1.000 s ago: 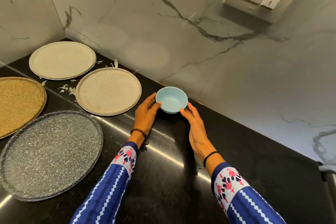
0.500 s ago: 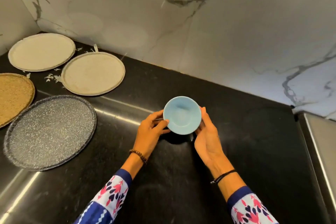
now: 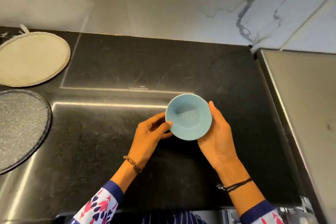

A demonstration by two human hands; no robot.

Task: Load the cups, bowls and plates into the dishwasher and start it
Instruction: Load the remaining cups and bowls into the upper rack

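Note:
A small light-blue bowl is held above the black counter, its opening facing up. My left hand pinches its left rim with thumb on the inside edge. My right hand cups the bowl's right side and underside. A beige plate lies flat at the far left near the wall. In front of it lies a grey speckled plate, cut off by the left edge.
A stainless steel surface adjoins the counter on the right. A marble wall rises behind the counter. The counter's front edge runs along the bottom, with my patterned sleeves over it.
Both hands have lifted the bowl from the back of the counter and brought it toward me and to the right. The view has swung right, so two plates have left the frame.

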